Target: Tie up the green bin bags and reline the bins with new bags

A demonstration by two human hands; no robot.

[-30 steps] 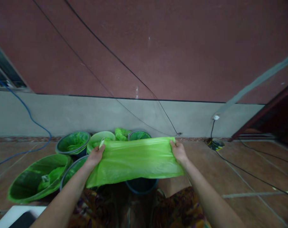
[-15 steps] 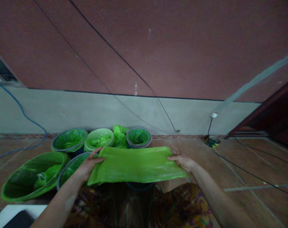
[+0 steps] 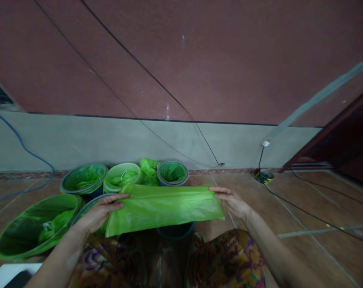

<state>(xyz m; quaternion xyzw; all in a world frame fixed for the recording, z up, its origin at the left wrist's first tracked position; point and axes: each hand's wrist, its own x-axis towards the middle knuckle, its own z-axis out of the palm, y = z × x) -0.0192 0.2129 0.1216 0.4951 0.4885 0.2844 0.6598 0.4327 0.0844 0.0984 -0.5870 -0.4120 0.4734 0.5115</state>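
A flat, folded green plastic bag (image 3: 169, 206) is stretched sideways in front of me. My left hand (image 3: 105, 206) pinches its upper left corner between thumb and fingers. At the upper right corner, my right hand (image 3: 231, 200) grips the other end. The bag's lower edge hangs loose, lower on the left. Beneath it, between my knees, part of a dark bucket (image 3: 176, 231) shows; the bag hides the rest.
Several green-lined buckets stand to the left and by the wall, among them a large bin (image 3: 7, 244), a pale bucket (image 3: 108, 186) and a grey-rimmed bucket (image 3: 173, 184). A cable (image 3: 292, 204) crosses the tiles at right; a blue hose (image 3: 28, 150) lies left.
The bag's right lower edge has risen and its left lower corner hangs further down. Both hands still hold it, and the right hand's fingers have closed nearer its top edge.
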